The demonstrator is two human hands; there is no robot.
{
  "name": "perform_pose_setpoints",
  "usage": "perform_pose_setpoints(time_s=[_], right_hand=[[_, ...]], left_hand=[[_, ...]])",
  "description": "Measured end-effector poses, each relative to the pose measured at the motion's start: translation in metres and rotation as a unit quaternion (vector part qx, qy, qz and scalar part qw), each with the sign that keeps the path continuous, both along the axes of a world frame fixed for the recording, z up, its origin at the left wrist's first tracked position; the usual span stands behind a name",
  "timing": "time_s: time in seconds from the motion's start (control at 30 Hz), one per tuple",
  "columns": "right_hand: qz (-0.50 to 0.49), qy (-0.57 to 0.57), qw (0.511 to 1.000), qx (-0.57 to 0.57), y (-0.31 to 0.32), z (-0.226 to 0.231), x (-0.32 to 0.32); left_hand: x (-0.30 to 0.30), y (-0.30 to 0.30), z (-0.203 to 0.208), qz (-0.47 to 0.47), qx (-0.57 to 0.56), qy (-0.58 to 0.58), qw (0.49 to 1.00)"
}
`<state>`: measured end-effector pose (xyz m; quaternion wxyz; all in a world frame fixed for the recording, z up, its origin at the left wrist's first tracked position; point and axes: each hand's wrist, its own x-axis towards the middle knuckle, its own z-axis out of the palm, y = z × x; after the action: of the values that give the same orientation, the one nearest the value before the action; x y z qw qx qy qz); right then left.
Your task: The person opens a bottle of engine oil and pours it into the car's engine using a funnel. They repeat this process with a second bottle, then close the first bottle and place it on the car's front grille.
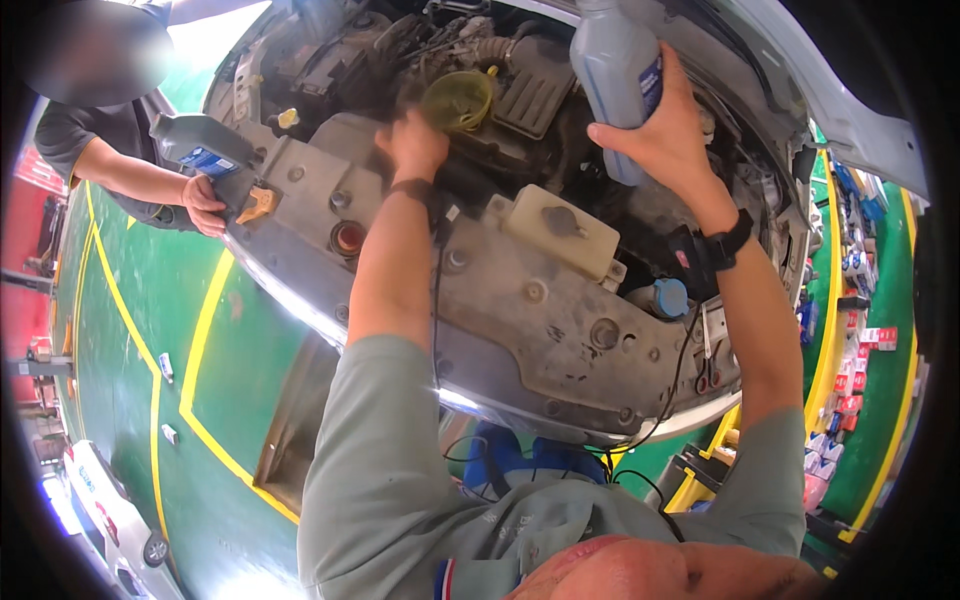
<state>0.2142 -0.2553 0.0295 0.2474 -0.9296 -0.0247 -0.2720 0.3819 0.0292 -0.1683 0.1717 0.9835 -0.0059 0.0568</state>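
My right hand (665, 140) is closed around a grey plastic bottle (608, 75) with a dark blue label, held above the right side of the engine bay. My left hand (415, 148) reaches over the engine beside a translucent yellow funnel (458, 101). Its fingers are curled and partly blurred, so whether they touch the funnel's rim is unclear. The funnel stands on the engine, left of a ribbed dark cover (534, 98). Closer to me are a cream reservoir (565, 232) with a dark cap and a blue cap (668, 297).
At the left, a co-worker's hand (204, 207) rests at the car's front edge beside another grey bottle (200, 142). An orange-brown piece (258, 205) lies nearby. The raised hood (850, 80) is at upper right. Boxes (850, 380) line the right; a white car (105, 510) stands lower left.
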Motion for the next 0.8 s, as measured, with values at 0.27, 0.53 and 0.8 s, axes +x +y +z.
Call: perform_pose_setpoints(time_s=[0.27, 0.53, 0.8], right_hand=[[-0.031, 0.133, 0.986, -0.100, 0.012, -0.055, 0.049], [-0.028, 0.185, 0.971, -0.148, 0.033, -0.077, 0.083], [-0.040, 0.214, 0.958, -0.187, 0.045, -0.093, 0.093]], left_hand=[[0.010, 0.005, -0.013, -0.004, -0.038, -0.025, 0.999], [0.012, 0.002, -0.016, 0.010, -0.048, -0.049, 0.998], [0.010, 0.000, -0.019, 0.008, -0.050, -0.063, 0.997]])
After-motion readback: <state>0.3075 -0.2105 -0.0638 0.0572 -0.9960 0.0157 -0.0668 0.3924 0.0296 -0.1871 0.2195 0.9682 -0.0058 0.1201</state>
